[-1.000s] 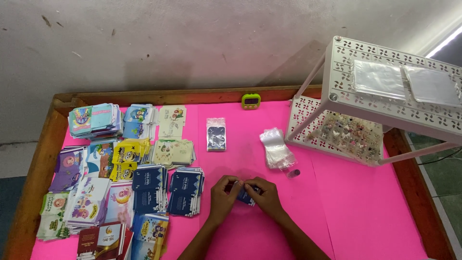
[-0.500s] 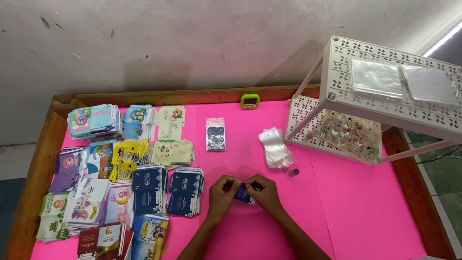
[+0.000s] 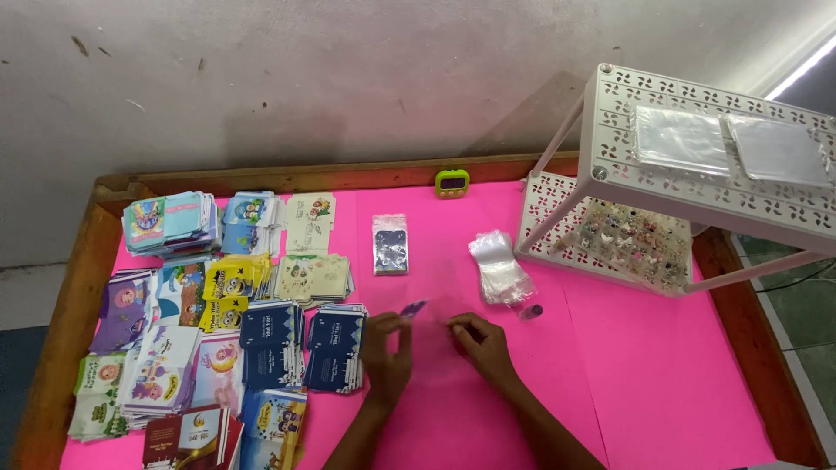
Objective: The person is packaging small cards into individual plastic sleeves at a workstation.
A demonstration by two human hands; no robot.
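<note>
A: What is the left hand [image 3: 386, 348] holding?

B: It is pinching a small purple card [image 3: 414, 307] between thumb and fingertips, lifting it just above the pink bench [image 3: 662, 383]. The card is tilting, its far end pointing up and to the right. The fingers are closing together on its lower edge, and the forearm is coming in from the bottom edge of the view.

A: And the right hand [image 3: 481, 344]?

B: It is resting just right of the card, knuckles up, fingers curling loosely toward the bench. I cannot tell whether it is gripping anything; nothing is showing between the fingertips. The two hands are sitting close together but not touching.

A: What is lying around the card?

B: Just beyond it, toward the wall, a small clear packet with a dark card [image 3: 389, 245] is lying flat. To the card's right, a loose stack of clear plastic sleeves [image 3: 498, 268] is lying near a tiny dark bottle [image 3: 532, 311]. Left of the card, two piles of navy cards [image 3: 305, 344] are sitting, and further left many colourful card stacks [image 3: 165, 287] are covering that end of the bench.

A: Anything farther out?

B: A green timer [image 3: 452, 183] is standing at the bench's far rim, and a white perforated rack [image 3: 697, 174] is standing well right of the card, holding small trinkets on its lower shelf.
</note>
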